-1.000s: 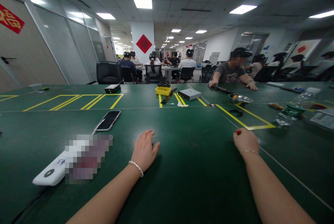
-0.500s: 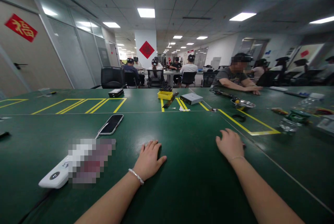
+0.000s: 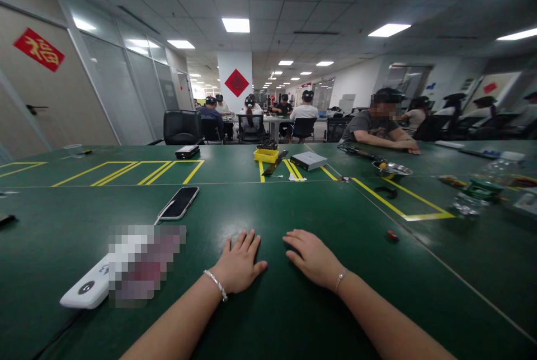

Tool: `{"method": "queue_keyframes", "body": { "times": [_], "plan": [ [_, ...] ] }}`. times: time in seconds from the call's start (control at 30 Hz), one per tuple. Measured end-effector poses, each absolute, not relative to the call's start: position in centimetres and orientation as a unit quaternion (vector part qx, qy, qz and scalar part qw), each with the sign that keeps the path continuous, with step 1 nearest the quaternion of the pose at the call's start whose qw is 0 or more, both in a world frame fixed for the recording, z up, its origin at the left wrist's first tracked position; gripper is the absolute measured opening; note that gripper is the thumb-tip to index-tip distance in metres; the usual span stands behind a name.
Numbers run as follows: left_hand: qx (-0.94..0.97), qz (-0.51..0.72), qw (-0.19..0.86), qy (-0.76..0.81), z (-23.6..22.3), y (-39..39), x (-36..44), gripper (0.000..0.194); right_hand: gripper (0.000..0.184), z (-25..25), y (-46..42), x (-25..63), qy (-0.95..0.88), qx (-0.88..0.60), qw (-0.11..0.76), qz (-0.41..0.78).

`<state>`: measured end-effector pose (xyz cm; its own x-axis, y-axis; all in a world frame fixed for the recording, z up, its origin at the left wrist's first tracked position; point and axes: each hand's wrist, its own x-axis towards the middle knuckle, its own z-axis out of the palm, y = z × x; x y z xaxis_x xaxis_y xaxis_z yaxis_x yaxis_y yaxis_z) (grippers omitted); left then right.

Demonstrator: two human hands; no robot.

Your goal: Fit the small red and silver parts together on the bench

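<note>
Your left hand [image 3: 239,264] meets a smartphone [image 3: 179,203] ahead-left; your right hand [image 3: 314,254] meets a small red object [image 3: 392,235] rightward.

We're seeing bright, even light pouring down from the ceiling panels [image 3: 235,25], we're catching soft glare on the green tabletop [image 3: 335,270] beside the left hand [image 3: 239,265], faint shadows are gathering under the right hand [image 3: 312,259], and the room is bending at the frame edges, the far end going soft.

Left hand [image 3: 240,262] and right hand [image 3: 312,256] lie open on the green mat [image 3: 293,315]; a smartphone [image 3: 179,203] lies nearby.
</note>
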<state>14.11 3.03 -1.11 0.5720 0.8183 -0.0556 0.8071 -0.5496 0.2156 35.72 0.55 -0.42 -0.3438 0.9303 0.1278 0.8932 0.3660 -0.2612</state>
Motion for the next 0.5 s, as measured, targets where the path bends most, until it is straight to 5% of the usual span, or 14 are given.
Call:
{"method": "queue_keyframes", "body": {
  "times": [0.23, 0.5],
  "plan": [
    [0.862, 0.067, 0.098, 0.493, -1.5, 2.3, 14.6, 0.057, 0.042, 0.6, 1.8, 47.3, -0.522, -0.846, 0.093, -0.064],
    [0.832, 0.116, 0.035, 0.541, -2.4, 2.0, 16.5, 0.05, 0.053, -0.8, 0.1, 53.4, -0.331, -0.938, 0.101, -0.022]
  ]
}}
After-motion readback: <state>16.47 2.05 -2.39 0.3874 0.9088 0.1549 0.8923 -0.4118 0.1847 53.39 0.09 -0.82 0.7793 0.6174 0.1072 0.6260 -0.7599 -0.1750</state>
